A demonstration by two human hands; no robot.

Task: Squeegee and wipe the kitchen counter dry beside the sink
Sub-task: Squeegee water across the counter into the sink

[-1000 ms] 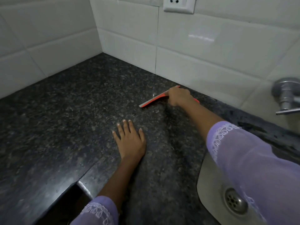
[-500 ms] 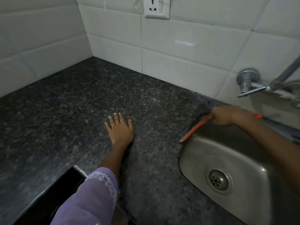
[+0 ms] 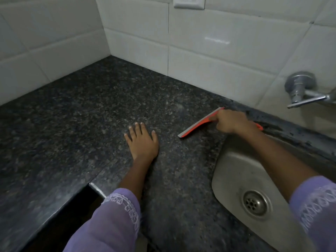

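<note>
Head view: I see the right hand [image 3: 231,122] clenched on the orange squeegee [image 3: 197,125] on the bench [image 3: 81,115] beside the sink [image 3: 236,171], left hand [image 3: 142,142] flat, released; a lifted blade could leave wet streaks.

Left hand [image 3: 142,141] flat, right hand [image 3: 231,121] gripping

Dark grey-black speckled granite counter [image 3: 81,124] w/ lighter flecks. Flat orange plastic squeegee [image 3: 197,124] w/ pale grey blade edge. Glossy white rectangular wall tiles [image 3: 218,57], thin dark grout lines. Dull silver steel sink basin [image 3: 236,175]. Lilac sleeves [image 3: 109,224] w/ white embroidered lace-like cuff trim. White wall socket [image 3: 189,2]; silver chrome tap [image 3: 300,88].
</note>
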